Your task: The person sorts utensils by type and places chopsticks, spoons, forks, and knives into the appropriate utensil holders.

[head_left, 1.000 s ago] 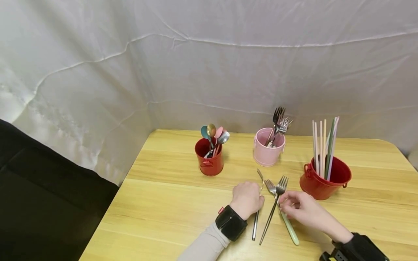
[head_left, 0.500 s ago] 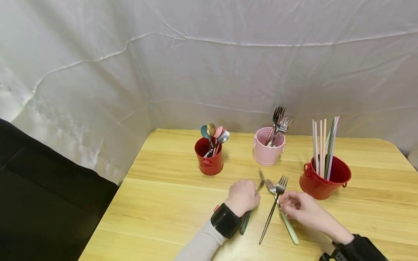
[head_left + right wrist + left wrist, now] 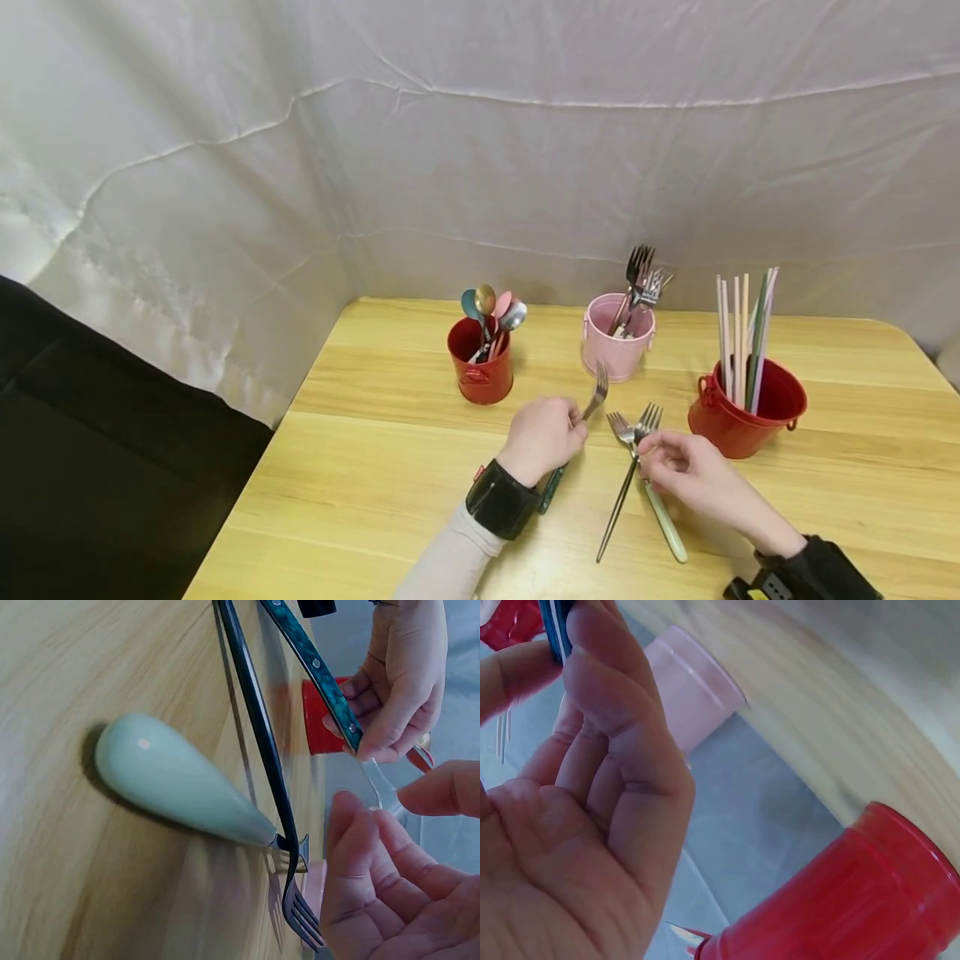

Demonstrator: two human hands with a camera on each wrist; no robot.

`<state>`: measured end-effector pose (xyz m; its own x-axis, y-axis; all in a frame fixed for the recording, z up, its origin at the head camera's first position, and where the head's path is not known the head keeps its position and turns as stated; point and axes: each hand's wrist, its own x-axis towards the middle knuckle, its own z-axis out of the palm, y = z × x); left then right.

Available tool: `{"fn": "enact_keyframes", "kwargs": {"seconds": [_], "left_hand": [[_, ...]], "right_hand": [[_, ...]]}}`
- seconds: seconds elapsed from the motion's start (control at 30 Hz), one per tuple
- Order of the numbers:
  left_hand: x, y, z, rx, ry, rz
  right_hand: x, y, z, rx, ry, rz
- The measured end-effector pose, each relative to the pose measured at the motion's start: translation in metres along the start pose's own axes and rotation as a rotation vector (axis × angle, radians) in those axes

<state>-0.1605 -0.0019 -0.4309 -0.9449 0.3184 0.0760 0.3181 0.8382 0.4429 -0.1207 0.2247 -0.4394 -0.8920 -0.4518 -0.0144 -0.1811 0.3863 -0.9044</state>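
Observation:
My left hand (image 3: 542, 440) pinches a fork (image 3: 597, 392) with a dark green, riveted handle (image 3: 322, 682) between thumb and fingers. Its tines point toward the pink bucket, and the right wrist view has it raised off the table. My right hand (image 3: 693, 475) hovers beside two crossed forks, thumb and fingers loosely bent with a gap between them and nothing held. Of these, the slim black-handled fork (image 3: 618, 508) lies over the fork with a pale green handle (image 3: 666, 525). The right fingers cover part of both in the head view.
A small red bucket (image 3: 483, 379) with several spoons stands at the back left. The pink bucket (image 3: 611, 354) behind the hands holds several forks. At right, a wider red bucket (image 3: 738, 433) holds several long thin sticks. A pale cloth (image 3: 480, 183) hangs behind the wooden table (image 3: 337, 483).
My left hand has picked up the green-handled fork from the table and moved left and slightly away, turning the fork's handle leftward. The right hand has barely moved.

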Motion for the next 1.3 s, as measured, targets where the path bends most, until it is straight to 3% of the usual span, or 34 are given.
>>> {"fn": "enact_keyframes", "kwargs": {"seconds": [0.37, 0.8, 1.3], "left_hand": [[-0.001, -0.004, -0.016, -0.093, 0.062, 0.028], [0.001, -0.005, -0.023, -0.110, 0.285, 0.098], [0.033, 0.004, -0.044, -0.157, 0.350, 0.143]], "right_hand": [[0.006, -0.008, 0.015, 0.037, 0.171, -0.035], [0.016, -0.013, 0.015, 0.046, 0.270, -0.081], [0.017, -0.020, 0.000, 0.023, 0.324, -0.068]]}}
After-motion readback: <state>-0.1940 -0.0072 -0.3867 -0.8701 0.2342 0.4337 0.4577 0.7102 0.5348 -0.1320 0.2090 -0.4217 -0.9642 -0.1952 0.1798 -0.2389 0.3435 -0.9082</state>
